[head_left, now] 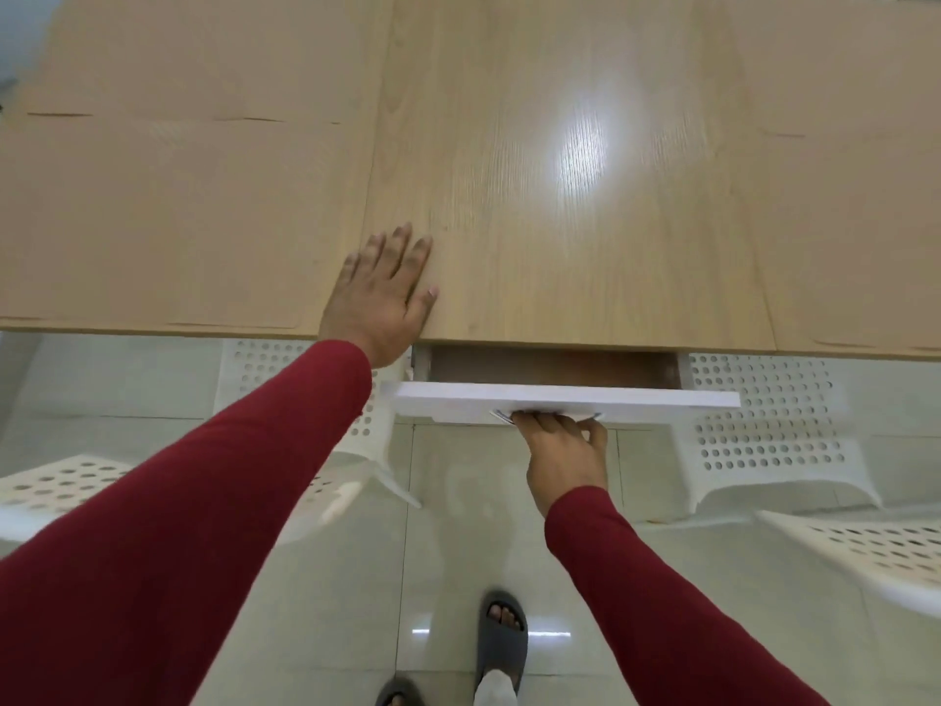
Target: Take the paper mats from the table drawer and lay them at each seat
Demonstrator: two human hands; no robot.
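- left hand (381,293) spread flat on the table (560,196), frame centre
- right hand (562,450) — fingers hooked on the handle of the partly open drawer (565,400)

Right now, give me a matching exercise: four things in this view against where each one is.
Things:
1. left hand
2. right hand
3. drawer
4. sandal

Places:
A. on the floor tiles
B. flat on the tabletop
C. partly pulled out under the table edge
D. gripping the drawer handle

Pairs: 1-B, 2-D, 3-C, 4-A
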